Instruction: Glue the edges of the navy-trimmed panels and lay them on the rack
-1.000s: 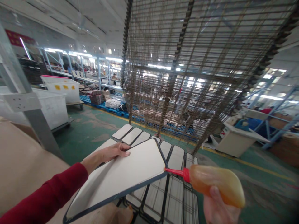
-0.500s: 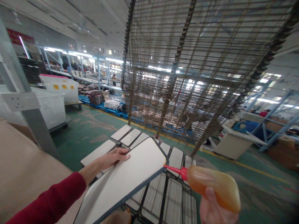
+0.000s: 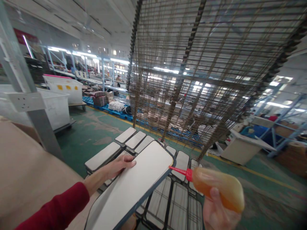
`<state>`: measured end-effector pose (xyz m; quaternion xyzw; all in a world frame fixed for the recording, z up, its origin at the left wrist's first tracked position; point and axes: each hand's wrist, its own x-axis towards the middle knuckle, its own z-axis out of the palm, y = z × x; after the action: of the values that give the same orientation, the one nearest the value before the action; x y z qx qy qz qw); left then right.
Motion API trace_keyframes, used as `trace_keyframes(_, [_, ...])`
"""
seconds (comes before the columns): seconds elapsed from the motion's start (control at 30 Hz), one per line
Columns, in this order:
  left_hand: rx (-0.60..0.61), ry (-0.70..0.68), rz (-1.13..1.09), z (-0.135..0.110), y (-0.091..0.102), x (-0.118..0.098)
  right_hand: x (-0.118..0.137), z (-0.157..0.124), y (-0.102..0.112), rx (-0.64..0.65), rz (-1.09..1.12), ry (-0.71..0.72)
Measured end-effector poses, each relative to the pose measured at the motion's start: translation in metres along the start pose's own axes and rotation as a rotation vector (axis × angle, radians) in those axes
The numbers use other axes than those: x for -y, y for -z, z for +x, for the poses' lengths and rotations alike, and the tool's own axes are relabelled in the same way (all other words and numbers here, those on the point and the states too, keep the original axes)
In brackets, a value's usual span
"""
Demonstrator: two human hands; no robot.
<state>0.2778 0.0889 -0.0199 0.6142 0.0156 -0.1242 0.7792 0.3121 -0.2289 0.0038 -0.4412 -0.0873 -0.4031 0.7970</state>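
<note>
A white, dark-edged panel with rounded corners [image 3: 139, 182] is tilted in front of me. My left hand [image 3: 122, 166] grips its left edge, the thumb lying on the white face. My right hand [image 3: 219, 207] is wrapped round a squeeze bottle [image 3: 218, 188] of amber liquid, probably glue, lying nearly sideways. The bottle's red nozzle [image 3: 179, 171] points left, and its tip meets the panel's edge near the upper right corner. A thin yellowish line shows along that corner. What lies under the panel is partly hidden.
Similar white panels [image 3: 103, 156] lie in rows beyond and below. A tall wire rack [image 3: 192, 73] rises behind them. On the left stand a metal post [image 3: 43, 127] with a socket box, a brown-covered surface [image 3: 28, 166] and white bins [image 3: 54, 110]. A pale cabinet [image 3: 244, 148] is at right.
The nozzle tip has shifted slightly up along the panel's corner edge. The whole view has moved a little to the right; both hands keep their holds.
</note>
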Motion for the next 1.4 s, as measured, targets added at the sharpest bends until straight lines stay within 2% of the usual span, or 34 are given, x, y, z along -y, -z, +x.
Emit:
trace_keyframes(0.13, [-0.028,-0.001,-0.007,-0.002,-0.001,0.002,-0.004,0.0,-0.001,0.004,-0.024,0.012])
trace_keyframes(0.57, [-0.074,-0.006,-0.048,-0.004,0.004,0.008,-0.012,-0.012,0.006,0.007,-0.01,-0.092])
trace_keyframes(0.83, [-0.076,-0.016,-0.069,-0.005,0.01,0.012,-0.015,-0.018,0.003,0.07,0.002,-0.137])
trace_keyframes(1.07, [-0.129,0.002,-0.084,-0.008,0.001,0.005,-0.016,-0.021,0.001,0.074,-0.036,-0.134])
trace_keyframes(1.2, [-0.144,0.004,-0.095,-0.007,-0.003,0.003,-0.015,-0.023,0.004,0.12,-0.058,-0.12])
trace_keyframes(1.4, [-0.164,0.01,-0.101,-0.004,-0.007,0.001,-0.012,-0.026,-0.001,0.125,0.005,-0.138])
